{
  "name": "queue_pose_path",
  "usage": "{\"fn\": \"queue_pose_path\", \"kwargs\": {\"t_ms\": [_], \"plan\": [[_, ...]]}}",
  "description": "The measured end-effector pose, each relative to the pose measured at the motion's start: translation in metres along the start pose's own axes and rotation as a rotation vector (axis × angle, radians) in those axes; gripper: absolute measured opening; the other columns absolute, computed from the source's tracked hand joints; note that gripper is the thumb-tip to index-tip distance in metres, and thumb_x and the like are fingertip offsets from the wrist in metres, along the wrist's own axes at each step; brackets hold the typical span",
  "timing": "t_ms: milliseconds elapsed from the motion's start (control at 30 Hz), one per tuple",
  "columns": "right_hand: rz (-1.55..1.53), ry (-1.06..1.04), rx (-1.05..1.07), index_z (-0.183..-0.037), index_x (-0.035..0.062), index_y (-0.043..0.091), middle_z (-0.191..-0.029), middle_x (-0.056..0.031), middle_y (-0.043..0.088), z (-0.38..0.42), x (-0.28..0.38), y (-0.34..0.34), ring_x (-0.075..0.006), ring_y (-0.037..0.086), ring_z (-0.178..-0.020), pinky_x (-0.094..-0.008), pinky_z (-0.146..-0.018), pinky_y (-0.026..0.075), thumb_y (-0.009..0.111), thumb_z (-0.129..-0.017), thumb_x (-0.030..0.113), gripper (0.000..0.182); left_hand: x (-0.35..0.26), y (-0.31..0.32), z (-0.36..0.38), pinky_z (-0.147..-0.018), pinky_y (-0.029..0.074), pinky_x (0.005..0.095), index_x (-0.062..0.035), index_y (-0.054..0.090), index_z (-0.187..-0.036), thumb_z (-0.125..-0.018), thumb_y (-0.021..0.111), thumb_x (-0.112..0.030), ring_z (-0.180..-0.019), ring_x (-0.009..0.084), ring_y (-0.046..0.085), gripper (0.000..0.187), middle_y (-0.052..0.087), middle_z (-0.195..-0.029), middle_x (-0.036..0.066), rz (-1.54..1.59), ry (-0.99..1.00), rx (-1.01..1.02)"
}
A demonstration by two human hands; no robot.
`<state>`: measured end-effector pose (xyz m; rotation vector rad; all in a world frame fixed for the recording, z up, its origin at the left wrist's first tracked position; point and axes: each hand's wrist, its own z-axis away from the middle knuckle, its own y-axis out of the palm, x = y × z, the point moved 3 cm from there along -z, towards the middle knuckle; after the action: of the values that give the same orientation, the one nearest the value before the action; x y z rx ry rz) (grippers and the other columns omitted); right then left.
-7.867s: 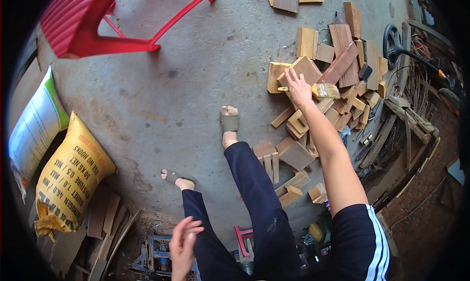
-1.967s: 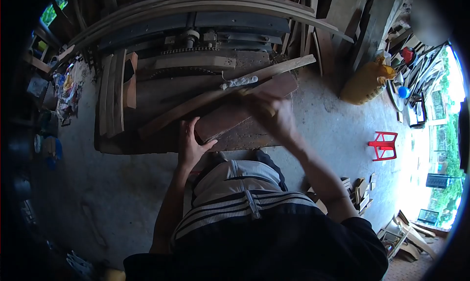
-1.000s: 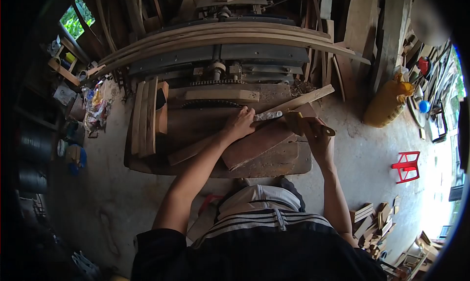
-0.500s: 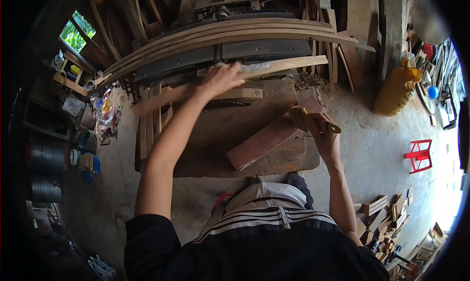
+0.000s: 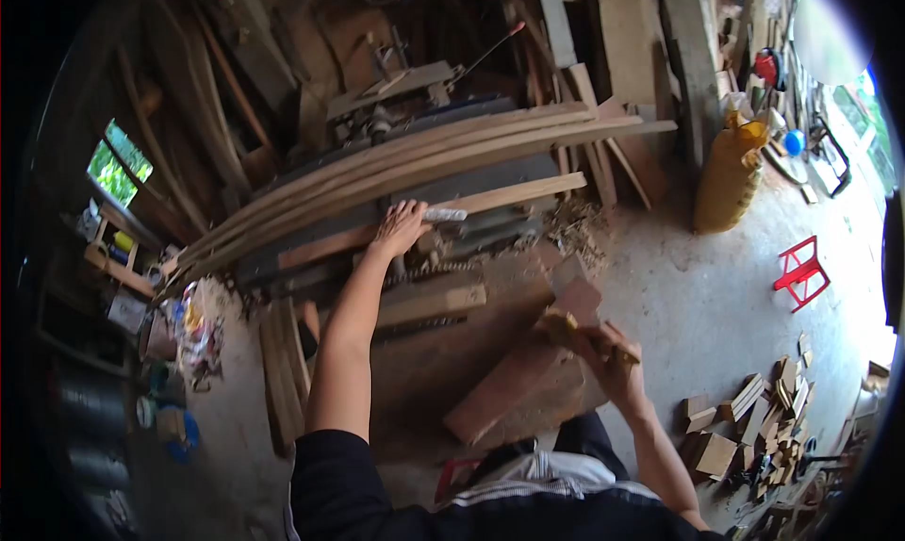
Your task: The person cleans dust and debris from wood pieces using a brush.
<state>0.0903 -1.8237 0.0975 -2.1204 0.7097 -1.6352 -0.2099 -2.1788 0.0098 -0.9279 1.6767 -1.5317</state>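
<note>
My left hand (image 5: 403,226) has its fingers closed over a long, slim wooden strip (image 5: 523,193) at the back of the workbench (image 5: 415,390). A short white piece (image 5: 445,215) shows at the strip, just right of those fingers. At the bench's right side, my right hand (image 5: 617,364) grips a yellow-brown tool (image 5: 563,328) whose exact kind I cannot tell. Beneath that tool lies a wide reddish-brown board (image 5: 504,390), set diagonally across the bench top. Between the two hands, a shorter pale wood block (image 5: 432,303) rests on the bench.
Long curved timbers (image 5: 396,164) lie across the machine behind the bench. Strips (image 5: 283,371) stand along its left edge. Wood shavings (image 5: 577,235) are heaped at back right. A yellow sack (image 5: 729,178), red stool (image 5: 802,273) and offcut pile (image 5: 754,423) occupy the floor at right.
My left hand has moved the wooden strip back a little, and it now lies along the machine's front. The view has tilted up and turned. My right hand keeps the tool over the reddish-brown board.
</note>
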Motion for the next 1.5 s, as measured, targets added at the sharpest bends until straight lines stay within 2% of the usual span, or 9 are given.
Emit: {"fn": "queue_pose_path", "kwargs": {"t_ms": [400,567,633,833,1000,1133,1233,1333,1500], "plan": [[0.083,0.055,0.03,-0.098,0.0083,0.07,-0.082,-0.0087,0.063,-0.012,0.004,0.01,-0.0264,0.063,-0.073,-0.0355,-0.065,0.05,0.071,-0.083,0.01,0.015,0.072,0.06,-0.07,-0.118,0.017,0.0565,-0.0175,0.025,-0.154,-0.097,0.044,-0.026,-0.137,0.0373,0.041,0.061,0.044,-0.149,0.016,-0.008,-0.541,0.254],[0.181,-0.141,0.177,-0.096,0.0106,0.07,-0.081,-0.0083,0.061,-0.018,0.026,0.008,-0.0287,0.063,-0.076,-0.0384,-0.066,0.051,0.07,-0.08,0.009,0.016,0.048,0.007,-0.017,-0.115,0.026,0.053,-0.0125,0.028,-0.152,-0.097,0.052,-0.032,-0.137,0.0393,0.04,0.063,0.041,-0.149,0.021,0.039,-0.433,0.32],[0.156,-0.189,0.228,-0.097,0.0103,0.07,-0.082,-0.0091,0.061,-0.016,0.025,0.009,-0.0289,0.064,-0.077,-0.0389,-0.066,0.052,0.069,-0.08,0.008,0.017,0.048,0.006,0.027,-0.112,0.033,0.047,-0.01,0.037,-0.148,-0.097,0.055,-0.027,-0.133,0.0381,0.044,0.057,0.046,-0.144,0.021,0.202,-0.092,-0.01],[0.086,-0.106,0.114,-0.115,0.0094,0.071,-0.091,-0.0151,0.07,-0.052,0.015,-0.01,-0.0258,0.071,-0.077,-0.0339,-0.068,0.054,0.064,-0.086,0.004,0.03,-0.123,-0.089,0.214,-0.112,0.033,0.0394,-0.0045,0.037,-0.147,-0.096,0.061,-0.022,-0.136,0.0297,0.044,0.059,0.048,-0.144,0.018,0.778,-0.271,-0.075],[0.599,-0.325,0.266,-0.128,0.0124,0.06,-0.113,-0.011,0.066,-0.032,-0.012,0.039,-0.0232,0.069,-0.094,-0.0346,-0.074,0.059,0.071,-0.078,0.01,0.051,-0.236,-0.033,0.332,-0.114,0.023,0.0541,-0.004,0.018,-0.154,-0.071,0.082,-0.048,-0.139,0.0343,0.036,0.114,0.035,-0.15,0.022,0.558,-0.424,-0.022],[0.237,-0.656,0.421,-0.126,0.007,0.06,-0.117,-0.0133,0.064,0.036,0.043,0.089,-0.0288,0.065,-0.105,-0.0382,-0.082,0.058,0.072,-0.076,0.019,0.053,-0.277,0.011,0.349,-0.113,0.02,0.061,-0.0061,0.025,-0.152,-0.061,0.087,-0.049,-0.134,0.0321,0.042,0.118,0.044,-0.142,0.019,0.421,-0.593,-0.171],[-0.32,-0.388,0.685,-0.112,0.0056,0.068,-0.1,-0.0191,0.068,0.04,0.072,0.099,-0.0346,0.068,-0.085,-0.038,-0.072,0.057,0.066,-0.082,0.012,0.031,-0.276,0.025,0.343,-0.113,0.02,0.0608,-0.0081,0.038,-0.145,-0.06,0.088,-0.042,-0.131,0.0278,0.045,0.104,0.051,-0.137,0.014,0.306,-0.541,-0.337],[-0.462,-0.247,0.58,-0.086,0.0016,0.071,-0.084,-0.019,0.069,0.022,0.02,0.091,-0.0316,0.068,-0.072,-0.0342,-0.064,0.056,0.065,-0.083,0.004,0.008,-0.271,0.02,0.334,-0.114,0.02,0.0601,-0.0103,0.048,-0.137,-0.06,0.088,-0.038,-0.128,0.0241,0.048,0.091,0.056,-0.131,0.009,0.363,-0.632,-0.324],[0.157,-0.181,0.015,-0.098,0.0046,0.072,-0.092,-0.0147,0.072,-0.052,-0.02,-0.004,-0.0257,0.071,-0.079,-0.0337,-0.067,0.057,0.064,-0.085,0.001,0.016,-0.253,0.016,0.312,-0.113,0.02,0.0614,-0.0135,0.049,-0.135,-0.059,0.09,-0.036,-0.125,0.0241,0.051,0.089,0.057,-0.128,0.007,0.361,-0.579,-0.337]]}}
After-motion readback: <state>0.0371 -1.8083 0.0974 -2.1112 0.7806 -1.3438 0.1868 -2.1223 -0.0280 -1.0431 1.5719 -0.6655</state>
